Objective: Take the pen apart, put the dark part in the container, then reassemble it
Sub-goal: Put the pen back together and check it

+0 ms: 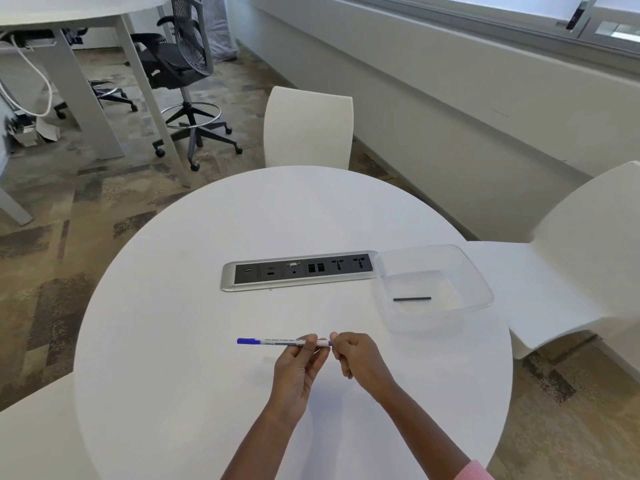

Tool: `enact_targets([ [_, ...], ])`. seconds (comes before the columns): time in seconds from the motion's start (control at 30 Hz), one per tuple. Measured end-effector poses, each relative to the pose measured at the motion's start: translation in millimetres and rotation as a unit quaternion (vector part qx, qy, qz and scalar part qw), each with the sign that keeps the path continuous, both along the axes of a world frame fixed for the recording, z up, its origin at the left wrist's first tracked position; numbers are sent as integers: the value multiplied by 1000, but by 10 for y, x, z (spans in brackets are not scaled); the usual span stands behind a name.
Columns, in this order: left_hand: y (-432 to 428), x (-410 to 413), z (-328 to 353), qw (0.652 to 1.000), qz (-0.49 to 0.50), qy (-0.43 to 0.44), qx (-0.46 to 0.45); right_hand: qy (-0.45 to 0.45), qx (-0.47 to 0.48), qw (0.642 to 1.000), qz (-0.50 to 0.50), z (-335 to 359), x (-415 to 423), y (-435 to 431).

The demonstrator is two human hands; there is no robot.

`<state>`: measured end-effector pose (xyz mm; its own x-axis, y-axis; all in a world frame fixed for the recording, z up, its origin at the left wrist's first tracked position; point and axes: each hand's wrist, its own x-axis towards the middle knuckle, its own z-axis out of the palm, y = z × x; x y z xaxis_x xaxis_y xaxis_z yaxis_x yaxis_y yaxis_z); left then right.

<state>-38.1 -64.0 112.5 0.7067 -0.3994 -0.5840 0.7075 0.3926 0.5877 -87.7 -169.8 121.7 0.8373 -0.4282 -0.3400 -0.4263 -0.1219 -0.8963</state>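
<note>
Pen [282,342]: level at frame centre, left hand [300,365] pinching barrel, right hand [356,358] clamped on its end.
Dark part [412,299]: inside container [478,282], right.

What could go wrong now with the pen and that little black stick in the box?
The left hand and right hand pinch only one end of the pen, so its long capped end might tip or slip. The dark part lies loose in the shallow clear container; bumping it could spill it.
</note>
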Motion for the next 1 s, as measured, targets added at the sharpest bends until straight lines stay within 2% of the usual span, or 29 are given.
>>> enact_targets([
  [0.07, 0, 4, -1, 1000, 5, 3, 8, 11, 8, 1000, 10, 11, 9, 15],
  [0.1, 4, 7, 2, 1000, 8, 5, 11, 17, -24, 999, 20, 21, 5, 25],
  [0.17, 13, 16, 14, 1000, 16, 12, 11, 13, -157, 986, 58, 28, -25, 42],
  [0.23, 23, 27, 32, 1000, 23, 19, 10, -13, -311, 944, 108, 6, -57, 42],
  [0.3, 24, 35, 42, 999, 25, 20, 15, -29, -399, 908, 128, -18, -61, 25],
  [0.4, 16, 35, 33, 999, 22, 19, 20, -35, -444, 883, 147, -46, -70, 3],
  [0.5, 4, 20, 17, 999, 22, 22, 18, -47, -464, 874, 139, -80, -69, -40],
  [0.57, -4, 8, 18, 1000, 22, 18, 13, -59, -431, 891, 126, -70, -58, -40],
  [0.67, -6, 2, 25, 1000, 15, 4, 12, -40, -329, 939, 90, -27, -35, -3],
  [0.77, -16, 7, 24, 1000, 8, -10, 19, -2, -117, 992, 39, 34, 4, 18],
  [0.83, -21, 12, 31, 1000, 6, -17, 21, 8, 42, 999, -2, 39, 36, 10],
  [0.87, -22, 15, 39, 1000, 5, -21, 21, 12, 86, 996, -13, 38, 40, 9],
  [0.93, -20, 27, 60, 999, 6, -29, 23, 14, 96, 995, -15, 56, 38, 28],
  [1.0, -12, 42, 82, 999, 15, -29, 25, 15, 30, 999, -6, 65, 18, 54],
])
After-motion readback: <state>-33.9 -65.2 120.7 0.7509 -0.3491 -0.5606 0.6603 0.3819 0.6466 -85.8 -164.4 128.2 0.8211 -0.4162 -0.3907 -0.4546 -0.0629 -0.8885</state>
